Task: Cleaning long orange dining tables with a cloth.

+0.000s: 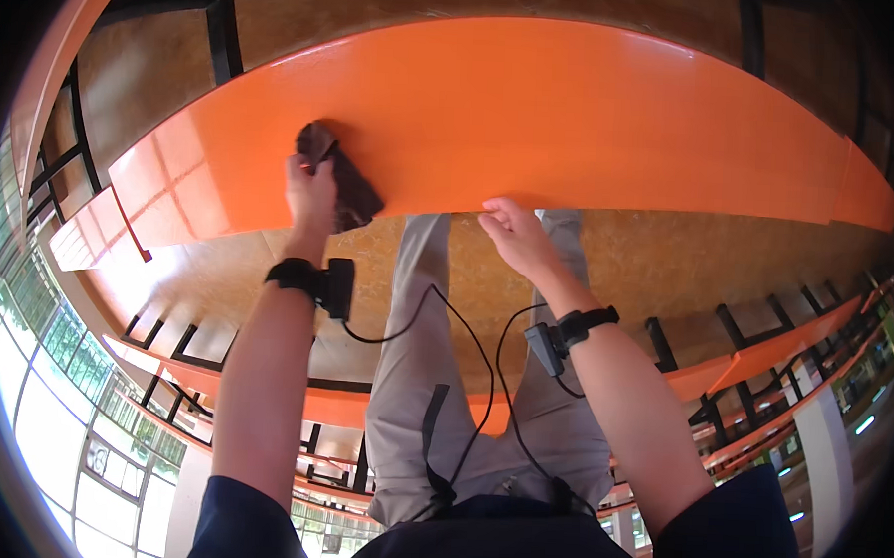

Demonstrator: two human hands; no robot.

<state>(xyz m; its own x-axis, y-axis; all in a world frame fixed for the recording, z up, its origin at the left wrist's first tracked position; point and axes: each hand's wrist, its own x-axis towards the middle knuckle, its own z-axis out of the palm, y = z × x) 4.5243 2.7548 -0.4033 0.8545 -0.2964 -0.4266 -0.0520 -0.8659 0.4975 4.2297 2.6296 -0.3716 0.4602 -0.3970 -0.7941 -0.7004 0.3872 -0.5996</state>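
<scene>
A dark brown cloth (355, 190) lies bunched on the glossy orange tabletop (534, 113), left of the middle. My left hand (313, 191) is closed on its left side, and part of the cloth hangs over the near edge. Close to that same edge, right of the middle, my right hand (517, 232) is loosely curled with nothing visible in it. I cannot tell whether its fingertips touch the table.
Black straps with small grey boxes and cables circle both wrists; the cables (479, 355) loop before my legs (420, 328). Black table legs (223, 35) stand beyond the tabletop. Behind me are more orange tables (342, 406), a white pillar (823, 455) and large windows (47, 411).
</scene>
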